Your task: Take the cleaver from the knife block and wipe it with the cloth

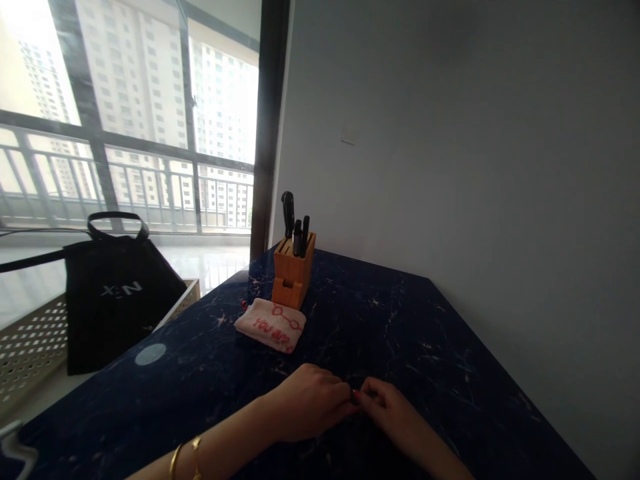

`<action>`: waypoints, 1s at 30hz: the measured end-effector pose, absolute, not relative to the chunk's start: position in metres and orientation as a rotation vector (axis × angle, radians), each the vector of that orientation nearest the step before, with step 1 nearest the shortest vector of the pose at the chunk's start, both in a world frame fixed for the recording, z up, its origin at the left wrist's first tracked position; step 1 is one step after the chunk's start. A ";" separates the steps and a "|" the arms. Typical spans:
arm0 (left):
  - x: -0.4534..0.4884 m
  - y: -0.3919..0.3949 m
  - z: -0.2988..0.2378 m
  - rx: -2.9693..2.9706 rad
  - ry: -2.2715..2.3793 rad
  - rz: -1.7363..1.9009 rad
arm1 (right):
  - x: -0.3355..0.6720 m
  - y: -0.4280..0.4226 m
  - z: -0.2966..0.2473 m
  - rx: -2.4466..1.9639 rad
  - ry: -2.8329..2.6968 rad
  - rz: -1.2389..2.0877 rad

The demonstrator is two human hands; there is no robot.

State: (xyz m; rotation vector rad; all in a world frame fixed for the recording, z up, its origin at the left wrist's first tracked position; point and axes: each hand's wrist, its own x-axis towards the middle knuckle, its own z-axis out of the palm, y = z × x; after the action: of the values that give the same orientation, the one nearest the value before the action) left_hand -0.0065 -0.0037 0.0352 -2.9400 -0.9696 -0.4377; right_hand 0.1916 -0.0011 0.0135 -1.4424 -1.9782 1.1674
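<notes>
Two bare hands meet on a dark blue marble counter point(400, 320), the left hand point(307, 403) and the right hand point(390, 415) both narrowly pinched around a tiny dark red object point(356, 397) (too small to identify) held between their fingertips. Beyond them, a folded white towel point(270, 325) with red lettering lies just in front of a wooden knife block point(293, 272) holding dark-handled knives.
</notes>
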 end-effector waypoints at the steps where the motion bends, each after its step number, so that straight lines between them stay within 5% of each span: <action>1: -0.009 -0.003 0.034 -2.938 -0.990 -0.424 | 0.190 -0.001 0.014 -1.450 -1.992 1.145; 12: -0.017 0.009 0.012 -2.893 -1.395 -0.336 | 0.172 -0.010 0.010 -1.722 -2.282 0.500; 30: -0.015 0.008 0.009 -2.854 -1.426 -0.276 | 0.171 -0.013 0.005 -1.727 -2.412 0.299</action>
State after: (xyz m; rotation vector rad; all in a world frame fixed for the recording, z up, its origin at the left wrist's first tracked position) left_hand -0.0149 0.0077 0.0086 -2.8536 -1.4259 -0.2761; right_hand 0.1709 -0.0133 0.0054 -1.7270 -2.4120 0.2995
